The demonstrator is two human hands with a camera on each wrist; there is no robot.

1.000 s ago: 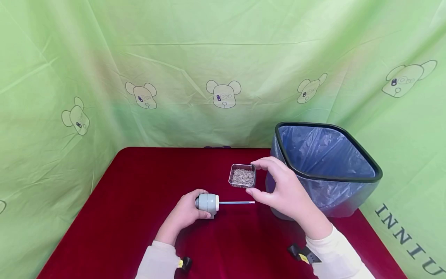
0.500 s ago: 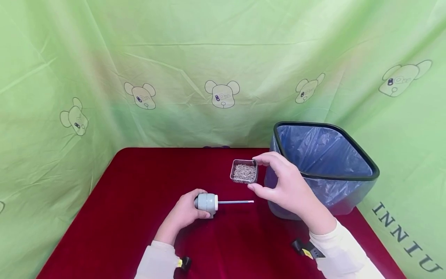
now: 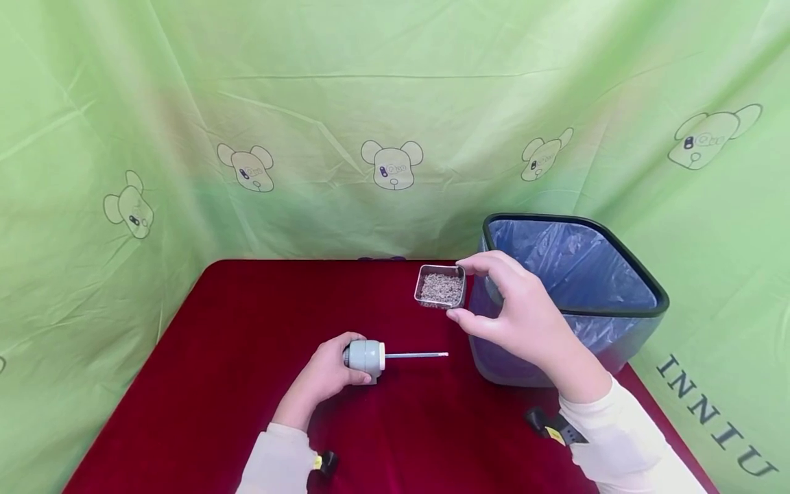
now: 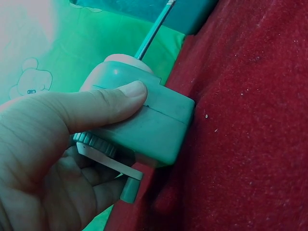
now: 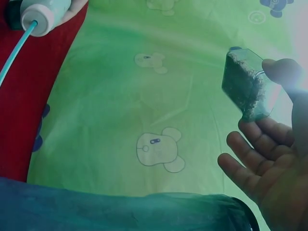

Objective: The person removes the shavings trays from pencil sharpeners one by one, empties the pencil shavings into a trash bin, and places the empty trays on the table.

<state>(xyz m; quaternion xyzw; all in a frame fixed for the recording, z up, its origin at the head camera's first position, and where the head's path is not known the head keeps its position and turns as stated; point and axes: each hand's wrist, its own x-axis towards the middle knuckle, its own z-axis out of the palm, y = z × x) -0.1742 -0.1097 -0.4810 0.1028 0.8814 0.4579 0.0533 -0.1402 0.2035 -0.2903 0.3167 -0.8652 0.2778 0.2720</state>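
Observation:
My left hand (image 3: 326,367) grips a grey-green crank pencil sharpener (image 4: 144,115) by its body, low over the red tabletop. A pencil (image 3: 416,355) sticks out of its cream front ring toward the right. In the left wrist view, the thumb lies across the body and the small crank handle (image 4: 108,161) shows at the back. My right hand (image 3: 524,312) pinches a small clear shavings drawer (image 5: 252,84) between thumb and fingers, raised off the table beside the bin. Pencil shavings (image 3: 441,288) fill its bottom.
A bin (image 3: 660,305) with a black rim and a translucent blue liner stands at the table's right, partly behind my right hand. The red cloth (image 3: 247,315) covers the table. Green curtains (image 3: 321,103) with bear-head prints close in the back and sides.
My right hand has lifted the shavings drawer and carried it a little right, closer to the bin. The left hand with the sharpener has stayed nearly still.

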